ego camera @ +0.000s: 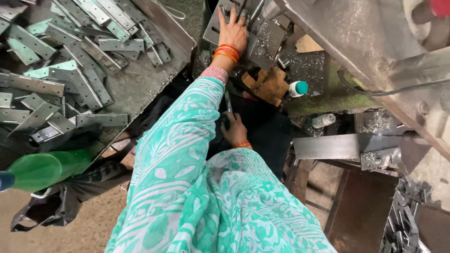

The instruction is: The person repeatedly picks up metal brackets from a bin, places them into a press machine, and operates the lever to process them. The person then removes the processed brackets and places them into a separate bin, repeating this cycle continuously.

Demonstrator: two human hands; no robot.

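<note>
Steel plates [70, 70] litter the bench [140, 84]; left hand [233, 30] fingers released on a slotted plate [216, 26], right hand [234, 131] clenched on a tool handle [228, 105].

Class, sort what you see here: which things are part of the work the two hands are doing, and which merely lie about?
In the work:
left hand, flat on a metal plate at the machine
right hand, gripping a dark lever handle

Lying about:
heap of metal brackets
green bottle
teal-capped bottle
wood blocks

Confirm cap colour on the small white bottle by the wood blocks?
Teal cap on the white bottle; head view.
</note>
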